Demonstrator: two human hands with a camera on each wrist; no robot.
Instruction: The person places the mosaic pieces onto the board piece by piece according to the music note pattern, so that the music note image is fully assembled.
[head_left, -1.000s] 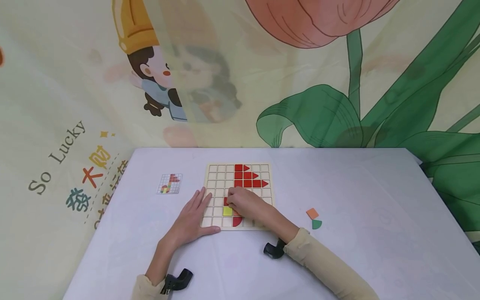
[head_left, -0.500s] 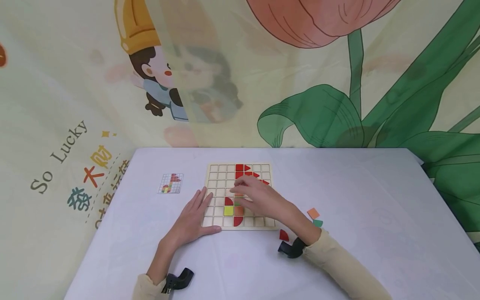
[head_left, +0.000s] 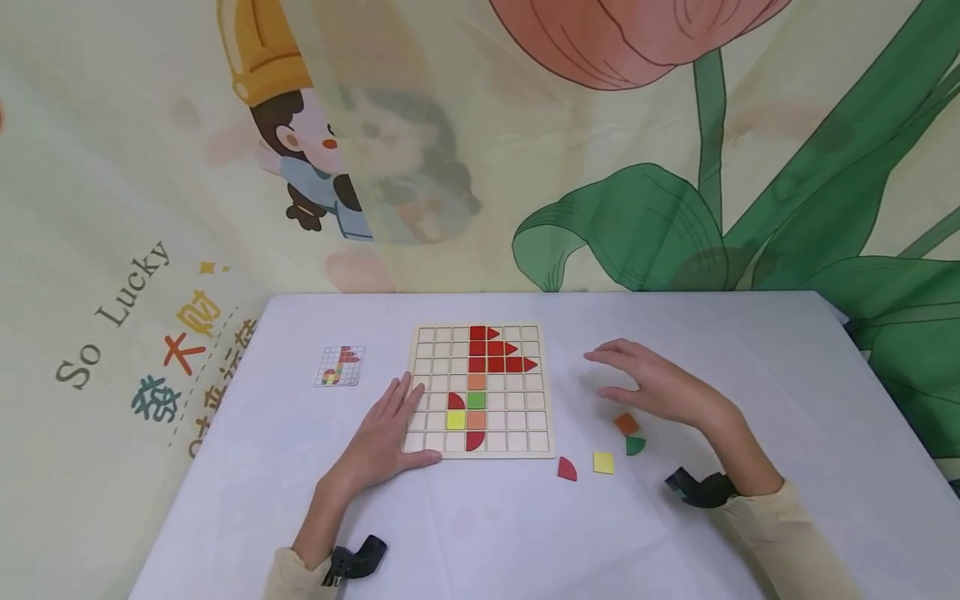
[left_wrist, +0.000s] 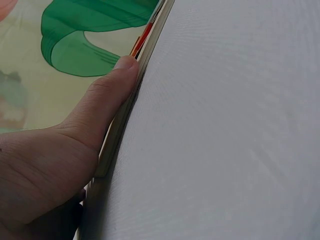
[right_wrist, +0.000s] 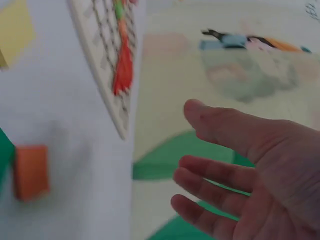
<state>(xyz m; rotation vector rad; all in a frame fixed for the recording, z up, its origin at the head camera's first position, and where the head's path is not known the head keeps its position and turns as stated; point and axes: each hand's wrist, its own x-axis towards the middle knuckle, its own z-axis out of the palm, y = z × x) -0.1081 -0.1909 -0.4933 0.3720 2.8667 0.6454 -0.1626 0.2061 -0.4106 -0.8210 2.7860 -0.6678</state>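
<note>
A pale grid board (head_left: 517,401) lies mid-table. Red squares and triangles (head_left: 497,364) fill part of its upper rows; below sit orange and green squares (head_left: 476,400), a yellow square (head_left: 456,420) and two red quarter-circles (head_left: 476,441). My left hand (head_left: 378,429) rests spread on the board's lower left corner, the thumb (left_wrist: 107,95) along its near edge. Fingers apart and holding nothing, my right hand (head_left: 663,387) hovers right of the board. Just below it lie a loose orange square (head_left: 627,424) and a green quarter-circle (head_left: 634,446).
A loose yellow square (head_left: 603,463) and a red quarter-circle (head_left: 567,469) lie off the board's lower right corner. Left of the board is a small printed pattern card (head_left: 339,367). A patterned curtain (head_left: 450,167) hangs behind the white-covered table (head_left: 480,533).
My right hand has lifted from the board and moved right, over the table. The pieces it covered, and the loose yellow square, now show. My left hand stays put.
</note>
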